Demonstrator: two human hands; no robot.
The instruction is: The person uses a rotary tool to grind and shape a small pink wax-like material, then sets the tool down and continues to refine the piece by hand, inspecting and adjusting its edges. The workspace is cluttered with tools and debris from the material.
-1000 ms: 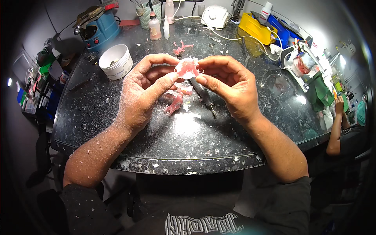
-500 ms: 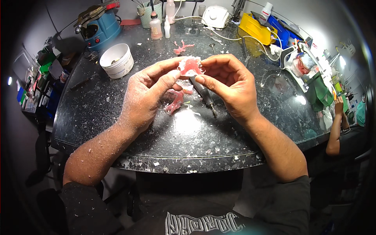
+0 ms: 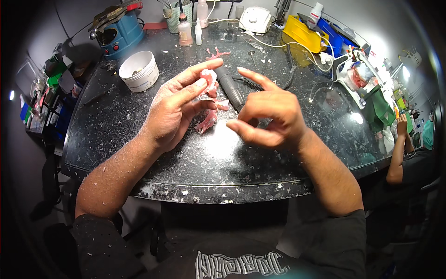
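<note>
Between the thumb and fingers of my left hand is a pink denture plate with whitish edges, turned nearly side-on. Powder coats that hand and forearm. My right hand holds nothing; its index finger points out, and its thumb is apart from the curled fingers. A black rotary handpiece lies on the bench between my hands, its lower end partly hidden behind the right one. Below the denture lies a rough pink piece. Farther back is a branching pink scrap.
The dark bench is strewn with dust and chips. A white tub stands left, with a blue machine behind it. Bottles and a white control box stand at the back. A yellow bin is at back right. Another person's arm shows far right.
My right hand has let go of the denture and moved down and right. The left hand keeps hold of it, now tilted side-on and slightly farther left. The handpiece has shifted.
</note>
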